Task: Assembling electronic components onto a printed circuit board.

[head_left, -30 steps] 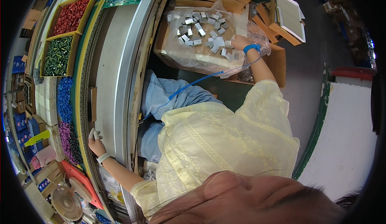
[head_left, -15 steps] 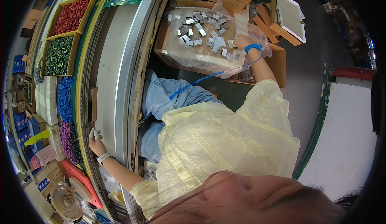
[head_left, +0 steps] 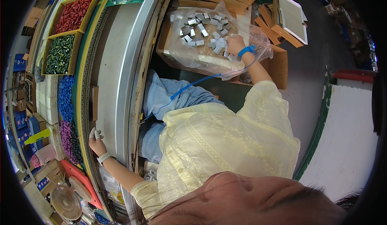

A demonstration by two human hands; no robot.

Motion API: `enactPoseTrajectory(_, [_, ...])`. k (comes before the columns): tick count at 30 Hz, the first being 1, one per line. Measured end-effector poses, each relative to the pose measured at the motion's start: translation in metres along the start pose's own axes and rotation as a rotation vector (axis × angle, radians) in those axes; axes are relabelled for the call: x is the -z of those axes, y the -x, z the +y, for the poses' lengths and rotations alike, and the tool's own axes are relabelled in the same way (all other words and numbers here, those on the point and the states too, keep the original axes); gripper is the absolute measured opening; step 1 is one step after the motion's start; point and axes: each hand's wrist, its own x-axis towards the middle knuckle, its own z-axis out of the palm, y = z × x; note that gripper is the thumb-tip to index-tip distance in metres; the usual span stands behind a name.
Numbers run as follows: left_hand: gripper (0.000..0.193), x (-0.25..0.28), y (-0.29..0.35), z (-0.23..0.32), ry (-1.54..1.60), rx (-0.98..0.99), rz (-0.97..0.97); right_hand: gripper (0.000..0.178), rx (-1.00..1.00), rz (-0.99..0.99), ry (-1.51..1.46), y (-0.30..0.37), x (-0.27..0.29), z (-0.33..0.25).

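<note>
Looks like the picking step: right hand's over the silver finned heatsinks in the bag-lined carton, can't tell if gripping. Left hand's loosely curled, grip unclear too. Next move probably needs a single-piece pinch.

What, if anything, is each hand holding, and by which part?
The right hand is at the silvery pieces; whether it grips one cannot be told. Nothing held is visible in the left hand.
</note>
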Motion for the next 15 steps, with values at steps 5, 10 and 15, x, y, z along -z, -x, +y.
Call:
enactPoseTrajectory(5, [0.024, 0.0, 0.002, 0.005, -0.009, 0.012, 0.007, 0.028, 0.118, 0.159, -0.099, 0.006, -0.017, -0.032])
enactPoseTrajectory(10, [0.024, 0.001, 0.002, 0.002, 0.009, 0.012, -0.004, 0.035, 0.102, 0.111, -0.059, 0.012, -0.023, -0.026])
enactPoseTrajectory(15, [0.024, 0.0, 0.003, 0.005, -0.006, 0.007, -0.002, 0.035, 0.077, 0.019, 0.02, 0.016, -0.017, -0.017])
